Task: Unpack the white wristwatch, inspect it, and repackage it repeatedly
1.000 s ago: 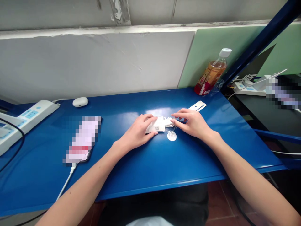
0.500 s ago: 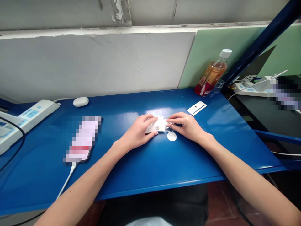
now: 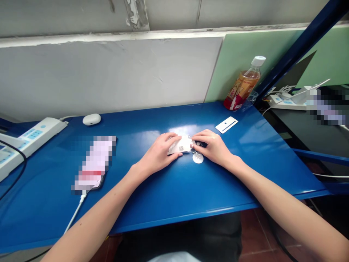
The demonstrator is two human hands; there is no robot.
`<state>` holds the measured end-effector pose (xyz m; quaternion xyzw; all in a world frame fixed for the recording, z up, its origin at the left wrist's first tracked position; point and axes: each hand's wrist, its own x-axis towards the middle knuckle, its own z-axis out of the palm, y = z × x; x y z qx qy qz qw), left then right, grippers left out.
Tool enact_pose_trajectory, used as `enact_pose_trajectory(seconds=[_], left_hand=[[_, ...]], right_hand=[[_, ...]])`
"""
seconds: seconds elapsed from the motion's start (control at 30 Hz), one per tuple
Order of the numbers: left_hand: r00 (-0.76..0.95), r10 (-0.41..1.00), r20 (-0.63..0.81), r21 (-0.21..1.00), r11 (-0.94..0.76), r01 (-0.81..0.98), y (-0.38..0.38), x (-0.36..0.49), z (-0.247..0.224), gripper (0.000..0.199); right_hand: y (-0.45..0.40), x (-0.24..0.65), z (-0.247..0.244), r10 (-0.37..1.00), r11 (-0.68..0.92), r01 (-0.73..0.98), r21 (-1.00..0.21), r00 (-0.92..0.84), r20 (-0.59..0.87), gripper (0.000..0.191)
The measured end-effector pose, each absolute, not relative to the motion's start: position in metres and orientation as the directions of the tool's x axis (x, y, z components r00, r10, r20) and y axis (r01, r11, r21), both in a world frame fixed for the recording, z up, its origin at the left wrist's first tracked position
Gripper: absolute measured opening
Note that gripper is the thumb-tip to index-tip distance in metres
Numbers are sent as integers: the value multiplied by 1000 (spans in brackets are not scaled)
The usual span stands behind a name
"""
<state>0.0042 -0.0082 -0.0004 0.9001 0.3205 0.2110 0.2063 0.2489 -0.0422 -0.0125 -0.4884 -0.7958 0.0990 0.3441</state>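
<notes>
A small white packet point(image 3: 183, 145) with a dark square code lies on the blue table, in a clear wrapper as far as I can tell. My left hand point(image 3: 161, 151) grips its left end between thumb and fingers. At its right end, my right hand point(image 3: 209, 145) pinches the edge with thumb and fingertips. Just below the right fingertips, a round white disc point(image 3: 197, 157) rests on the table. Behind my right hand lies a white card point(image 3: 226, 124) with a dark stripe.
Left on the blue table point(image 3: 152, 196) are a phone point(image 3: 95, 160) with a white cable, a white earbud case point(image 3: 92, 119) and a power strip point(image 3: 32, 140). A drink bottle point(image 3: 242, 85) stands at the back right, beside a blue frame bar point(image 3: 300, 43).
My right hand has shifted slightly left, closer onto the packet's right end. The whole view has moved a little; my left hand keeps its grip.
</notes>
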Motion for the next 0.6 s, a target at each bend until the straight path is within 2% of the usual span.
enact_pose_trajectory(seconds=[0.23, 0.47, 0.6], left_hand=[[710, 672, 210, 505, -696, 510, -11, 5, 5, 47], [710, 670, 219, 543, -688, 481, -12, 6, 1, 47], [715, 658, 235, 539, -701, 468, -11, 5, -3, 46]], right_hand=[[-41, 267, -2, 803, 556, 746, -367, -367, 470, 19], [-51, 259, 5, 817, 574, 715, -399, -471, 332, 23], [-56, 250, 4, 815, 579, 692, -430, -490, 309, 29]])
